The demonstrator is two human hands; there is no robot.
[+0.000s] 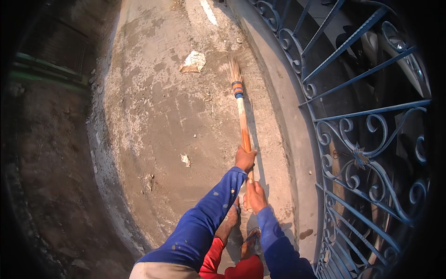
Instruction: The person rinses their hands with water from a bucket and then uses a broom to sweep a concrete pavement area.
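A stick broom [244, 123] with a wooden handle, blue and orange binding and thin tan bristles reaches away from me over rough concrete. The bristle end rests at or just above the ground, slightly blurred. Farther up the handle, my left hand [245, 158] is closed around the wood. Closer to my body, my right hand [255, 197] grips the handle near its end, thumb lying along it. Left of the bristles lies a pale flat scrap [193, 62]. A smaller whitish scrap [186, 160] lies left of my hands.
A blue scrolled metal gate [357, 156] runs along the right, behind a low concrete curb [297, 121]. Part of a vehicle [409, 65] shows through its bars. On the left is a dark sunken strip [51, 149]. A white strip [208, 11] lies far ahead.
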